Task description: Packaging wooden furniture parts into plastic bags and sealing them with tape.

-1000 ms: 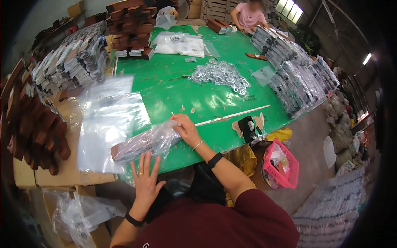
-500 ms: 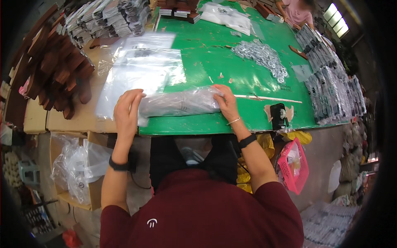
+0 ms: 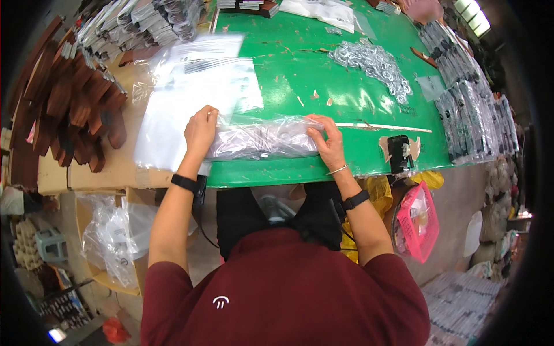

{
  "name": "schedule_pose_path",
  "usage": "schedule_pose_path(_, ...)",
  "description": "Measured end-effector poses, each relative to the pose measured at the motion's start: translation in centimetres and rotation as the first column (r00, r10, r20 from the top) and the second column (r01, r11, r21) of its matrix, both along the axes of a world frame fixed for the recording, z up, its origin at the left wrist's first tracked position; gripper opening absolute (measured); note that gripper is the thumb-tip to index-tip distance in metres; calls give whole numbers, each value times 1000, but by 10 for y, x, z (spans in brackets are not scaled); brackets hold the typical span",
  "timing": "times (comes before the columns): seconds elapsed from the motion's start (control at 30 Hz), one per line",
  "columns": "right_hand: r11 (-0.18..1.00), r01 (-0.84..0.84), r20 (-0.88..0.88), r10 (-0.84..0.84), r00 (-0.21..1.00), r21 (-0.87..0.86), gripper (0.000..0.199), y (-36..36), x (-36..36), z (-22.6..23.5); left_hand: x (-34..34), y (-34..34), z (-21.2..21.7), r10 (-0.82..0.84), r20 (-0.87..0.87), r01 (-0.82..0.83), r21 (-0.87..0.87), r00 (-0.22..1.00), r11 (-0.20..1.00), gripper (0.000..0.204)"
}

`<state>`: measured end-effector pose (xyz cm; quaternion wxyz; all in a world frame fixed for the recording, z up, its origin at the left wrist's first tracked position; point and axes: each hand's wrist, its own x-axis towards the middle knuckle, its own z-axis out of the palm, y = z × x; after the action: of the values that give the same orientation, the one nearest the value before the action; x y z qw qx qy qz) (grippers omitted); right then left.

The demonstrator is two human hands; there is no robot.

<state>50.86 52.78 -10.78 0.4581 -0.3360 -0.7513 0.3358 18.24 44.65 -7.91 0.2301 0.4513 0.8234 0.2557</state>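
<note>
- Your left hand [image 3: 199, 130] and right hand [image 3: 326, 141] pinch the ends of the filled clear bag [image 3: 262, 138].
- It's lying near the green table [image 3: 323, 98] front edge.
- Open green beyond.

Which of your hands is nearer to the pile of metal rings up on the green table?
Right. The right hand pinches the right end of the clear filled bag, directly below the pile of metal rings. The left hand grips the bag's left end, farther across the table.

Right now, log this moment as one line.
left hand: presses bag end | right hand: pinches other end | clear plastic bag: flat on green table edge
</note>
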Motion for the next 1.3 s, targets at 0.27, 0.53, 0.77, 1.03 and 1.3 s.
schedule_pose_path(0.27, 998, 44, 12, -43, 999, -46, 25, -6, -2, 6, 133, -21, 51, -319, -578, 617, 441, 751, 652, 67)
schedule_pose_path(0.53, 998, 59, -12, -59, 998, -10, 27, -10, -5, 5, 124, 4, 14, -389, -320, 503, 531, 864, 682, 23)
schedule_pose_path(0.77, 996, 59, -19, -60, 998, -60, 27, -14, -1, 4, 121, 28, 24, -472, -127, 478, 424, 873, 769, 23)
schedule_pose_path(1.03, 952, 71, -63, -94, 994, -297, 21, -12, -7, 15, 123, 39, 12, -450, 139, 350, 447, 882, 824, 29)
schedule_pose_path(1.3, 924, 361, 62, -356, 932, -121, 19, -9, -27, 18, 128, 40, 19, -373, 159, 286, 397, 914, 872, 29)
